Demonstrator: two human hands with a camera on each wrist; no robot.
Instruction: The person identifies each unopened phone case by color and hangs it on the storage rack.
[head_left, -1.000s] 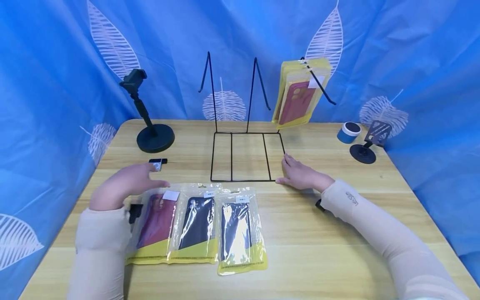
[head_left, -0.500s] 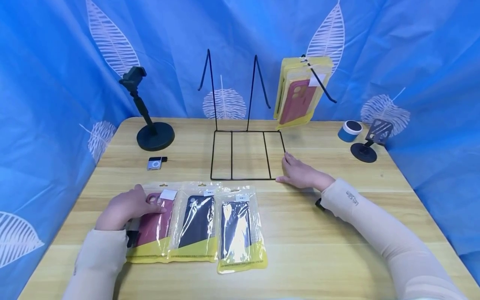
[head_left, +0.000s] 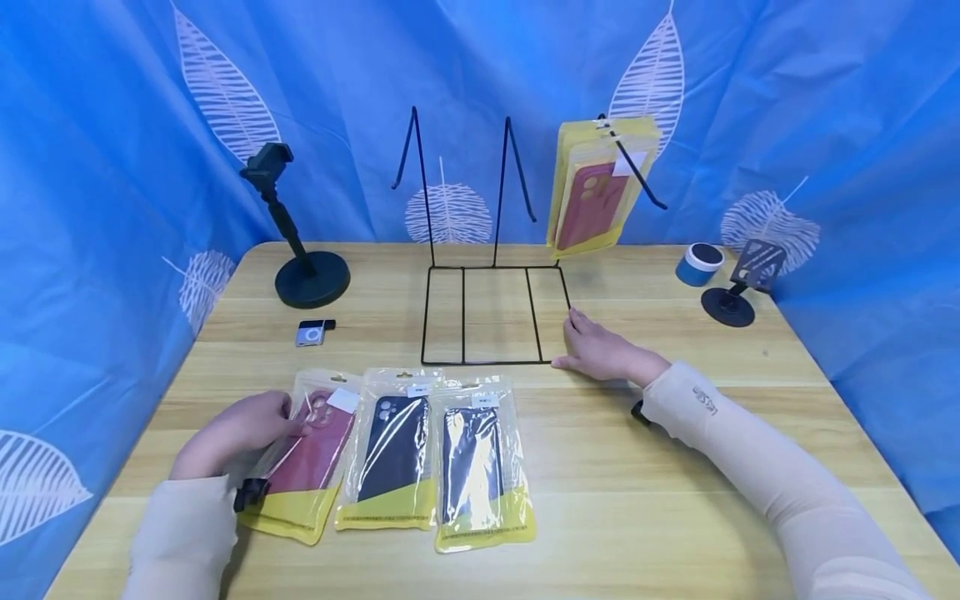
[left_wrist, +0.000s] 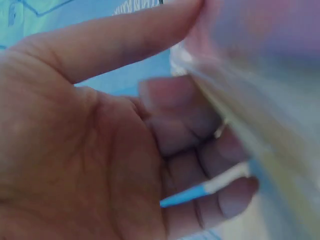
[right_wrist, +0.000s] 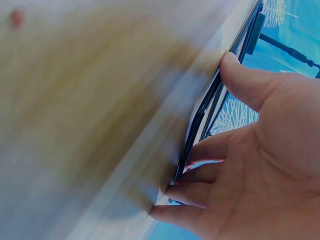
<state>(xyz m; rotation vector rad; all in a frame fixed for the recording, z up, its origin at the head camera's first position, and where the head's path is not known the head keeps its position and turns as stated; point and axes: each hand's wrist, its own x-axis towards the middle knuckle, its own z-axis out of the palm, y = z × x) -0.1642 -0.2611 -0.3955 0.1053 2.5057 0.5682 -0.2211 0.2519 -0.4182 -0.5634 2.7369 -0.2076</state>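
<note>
Three clear-and-yellow pouches with phone cases lie in a row on the table: a pink phone case (head_left: 311,454) at the left, a dark one (head_left: 395,450) in the middle and another dark one (head_left: 474,458) at the right. My left hand (head_left: 251,429) pinches the left edge of the pink case's pouch, its thumb on top and fingers beneath in the left wrist view. This pouch is slanted. My right hand (head_left: 603,348) rests at the front right corner of the black wire rack (head_left: 495,362), thumb and fingertips (right_wrist: 172,192) against its base rails.
Several similar pouches (head_left: 596,196) hang from the rack's right hook; the other two hooks rise beside it. A black phone stand (head_left: 311,279) and a small silver player (head_left: 310,333) are at left. A blue-and-white jar (head_left: 699,265) and another stand (head_left: 727,307) are at right.
My left hand has come down from above the pouches onto the pink case's pouch, turning it and shifting it left, away from the middle pouch. The right hand stays at the rack.
</note>
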